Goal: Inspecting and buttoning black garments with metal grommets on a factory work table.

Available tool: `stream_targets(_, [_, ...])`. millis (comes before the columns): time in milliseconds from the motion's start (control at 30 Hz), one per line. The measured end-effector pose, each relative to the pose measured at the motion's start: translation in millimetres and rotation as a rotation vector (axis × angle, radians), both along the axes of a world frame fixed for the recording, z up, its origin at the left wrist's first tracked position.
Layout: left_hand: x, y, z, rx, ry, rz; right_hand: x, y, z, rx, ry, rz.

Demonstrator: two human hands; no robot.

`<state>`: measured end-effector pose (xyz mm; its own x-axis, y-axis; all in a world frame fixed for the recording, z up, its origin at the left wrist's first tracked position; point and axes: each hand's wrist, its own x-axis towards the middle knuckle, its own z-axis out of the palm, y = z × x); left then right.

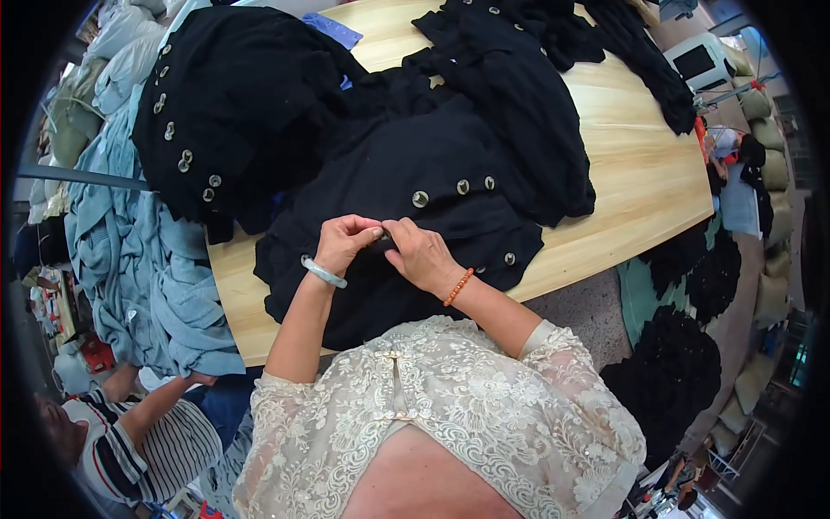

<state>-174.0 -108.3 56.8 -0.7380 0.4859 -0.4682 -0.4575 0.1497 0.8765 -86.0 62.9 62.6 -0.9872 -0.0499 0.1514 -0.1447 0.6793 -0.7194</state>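
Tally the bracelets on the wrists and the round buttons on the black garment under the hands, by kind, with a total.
Pale green bangle on the left hand's wrist: 1
Orange bead bracelet on the right hand's wrist: 1
Round pale buttons on the black knit garment under the hands, first at: 4
Total: 6

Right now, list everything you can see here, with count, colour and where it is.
black buttoned garment: one, black, spread on the table under both hands
black garments: a heap, black, table's far left
wooden table: one, light wood, centre
blue-grey cloth pile: one, left of table
black fabric piles: several, floor at right
co-worker's hand: one, lower left, at the blue-grey cloth
left hand: pale bangle, pinching the black garment
right hand: orange bead bracelet, pinching beside it
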Motion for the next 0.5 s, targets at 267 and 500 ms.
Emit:
stream_targets(267, [27, -7, 1, -0.237, 0.792, -0.193, -6, 9, 1, -0.014, -0.137, 0.144])
stream_targets(500, [28, -2, -26, -0.211, 0.813, -0.059, -16, 9, 11, -0.034, -0.042, 0.184])
